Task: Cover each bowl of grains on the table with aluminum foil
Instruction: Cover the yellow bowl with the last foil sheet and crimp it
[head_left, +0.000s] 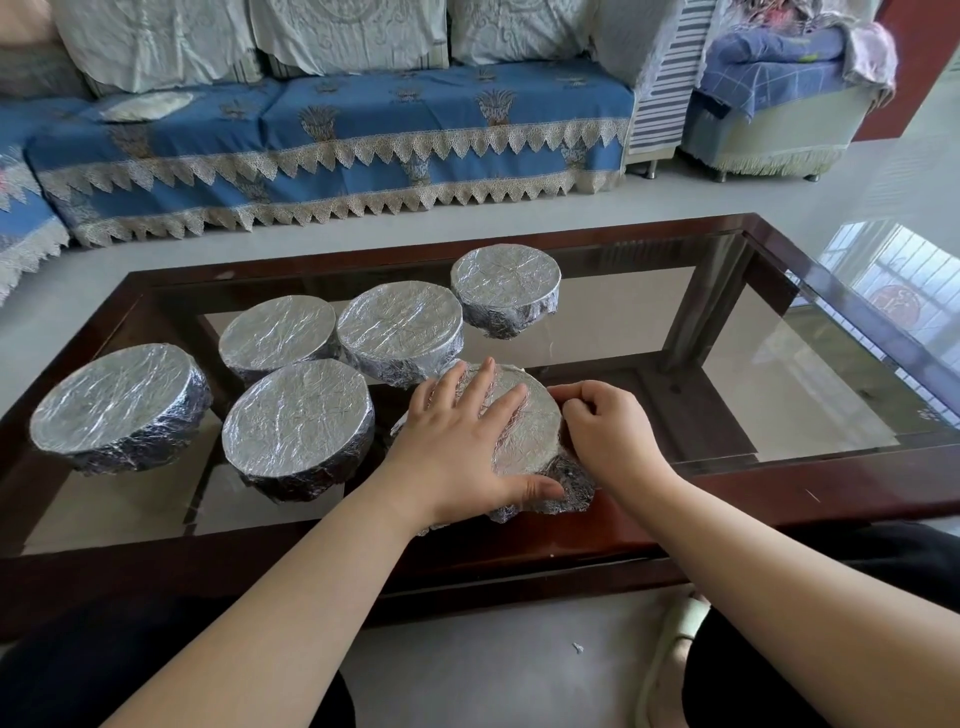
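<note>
While left hand (462, 441) lay flat on foil of near bowl (524, 436) at table (727, 499) front edge | right hand (605, 431) pinched foil at bowl's right rim, fingers curled | 5 other bowls behind/left, wrapped.

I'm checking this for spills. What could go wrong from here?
The bowl being wrapped sits near the table edge closest to the person, so pressing by the left hand could slide it off. The right hand pinching the crinkled foil at the rim might tear it.
</note>
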